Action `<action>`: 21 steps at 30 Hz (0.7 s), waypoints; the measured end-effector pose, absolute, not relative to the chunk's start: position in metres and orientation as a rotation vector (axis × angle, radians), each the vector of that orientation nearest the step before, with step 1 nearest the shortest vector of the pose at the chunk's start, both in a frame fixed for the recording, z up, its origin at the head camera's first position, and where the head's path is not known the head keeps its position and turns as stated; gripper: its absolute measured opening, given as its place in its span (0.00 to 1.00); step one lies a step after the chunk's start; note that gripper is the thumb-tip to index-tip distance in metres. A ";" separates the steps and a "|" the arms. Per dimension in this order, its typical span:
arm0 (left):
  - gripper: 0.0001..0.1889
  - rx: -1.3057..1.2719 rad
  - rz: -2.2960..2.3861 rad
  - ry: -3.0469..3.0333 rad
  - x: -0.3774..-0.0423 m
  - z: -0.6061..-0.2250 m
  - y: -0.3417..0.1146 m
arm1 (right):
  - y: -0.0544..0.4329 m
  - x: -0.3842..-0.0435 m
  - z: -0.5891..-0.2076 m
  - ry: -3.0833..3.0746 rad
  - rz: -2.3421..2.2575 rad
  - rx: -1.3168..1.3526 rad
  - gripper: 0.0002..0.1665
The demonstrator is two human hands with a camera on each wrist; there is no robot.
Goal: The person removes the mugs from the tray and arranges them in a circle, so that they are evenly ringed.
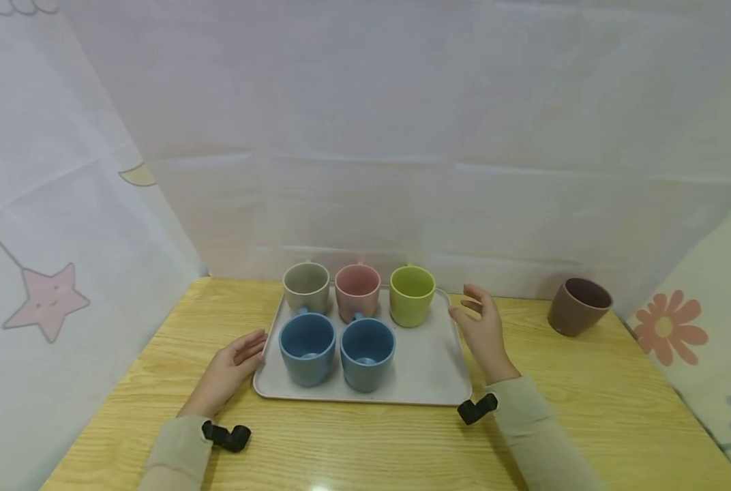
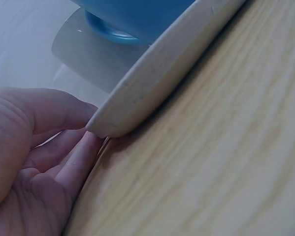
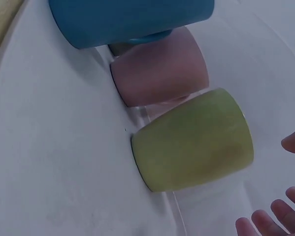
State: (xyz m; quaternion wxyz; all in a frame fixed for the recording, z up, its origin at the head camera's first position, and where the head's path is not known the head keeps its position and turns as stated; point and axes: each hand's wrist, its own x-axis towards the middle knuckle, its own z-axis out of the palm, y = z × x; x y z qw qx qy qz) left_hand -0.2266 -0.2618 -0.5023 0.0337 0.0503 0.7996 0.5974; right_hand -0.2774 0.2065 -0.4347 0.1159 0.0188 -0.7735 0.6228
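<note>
On the table lies a white tray bearing a grey mug, a pink mug and a yellow-green mug at the back. Two blue mugs stand in front, the left blue mug beside the right blue mug. My left hand holds the tray's left rim; the left wrist view shows thumb and fingers meeting that rim. Beside the tray's right edge, my right hand has its fingers spread and grips nothing, near the yellow-green mug.
A brown cup stands on the wooden table at the back right, apart from the tray. White cloth hangs behind the table, and printed cloths hang along both sides.
</note>
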 end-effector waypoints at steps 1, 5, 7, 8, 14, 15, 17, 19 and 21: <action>0.32 0.155 1.836 2.461 -0.227 -0.503 -0.262 | 0.202 -0.280 -0.437 -2.274 1.819 0.070 0.36; 0.32 0.155 1.842 2.452 -0.227 -0.504 -0.263 | 0.186 -0.290 -0.443 -2.312 1.792 0.097 0.43; 0.32 0.154 1.847 2.445 -0.227 -0.504 -0.263 | 0.180 -0.296 -0.446 -2.345 1.776 0.097 0.46; 0.32 0.153 1.851 2.442 -0.226 -0.504 -0.263 | 0.177 -0.298 -0.448 -2.364 1.768 0.095 0.48; 0.32 0.155 1.853 2.442 -0.226 -0.504 -0.264 | 0.161 -0.311 -0.454 -2.414 1.734 0.094 0.58; 0.32 0.156 1.852 2.443 -0.226 -0.504 -0.264 | 0.158 -0.313 -0.456 -2.413 1.731 0.093 0.58; 0.32 0.155 1.853 2.441 -0.227 -0.505 -0.264 | 0.153 -0.317 -0.457 -2.404 1.731 0.084 0.58; 0.32 0.155 1.855 2.441 -0.228 -0.505 -0.264 | 0.149 -0.320 -0.459 -2.386 1.733 0.083 0.58; 0.32 0.158 1.858 2.442 -0.228 -0.505 -0.264 | 0.145 -0.322 -0.459 -2.361 1.735 0.072 0.57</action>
